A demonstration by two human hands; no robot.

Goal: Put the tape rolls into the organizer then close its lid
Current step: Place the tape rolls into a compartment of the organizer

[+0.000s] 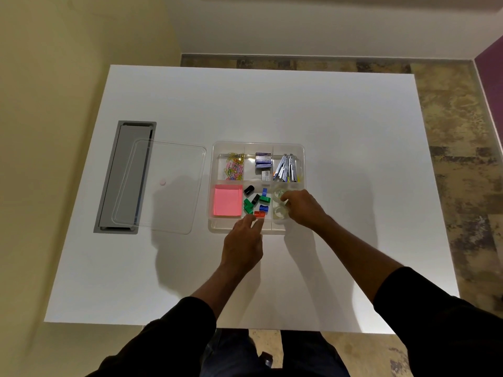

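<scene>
A clear plastic organizer [215, 148] with several compartments sits on the white table. Its near-right compartment holds clear tape rolls: one at the back [278, 193] and one at the front [279, 212]. My right hand [303, 208] reaches into that compartment, its fingertips touching the back roll; whether it grips the roll I cannot tell. My left hand [243, 244] rests on the organizer's near edge, fingers spread, holding nothing. The clear lid [160, 186] lies flat on the table to the left of the organizer.
Other compartments hold coloured paper clips [233, 165], staple boxes [263, 161], metal clips [287, 168], pink sticky notes [228, 200] and small coloured sharpeners [257, 202]. A grey cable hatch [123, 175] is set into the table at the left, partly under the lid.
</scene>
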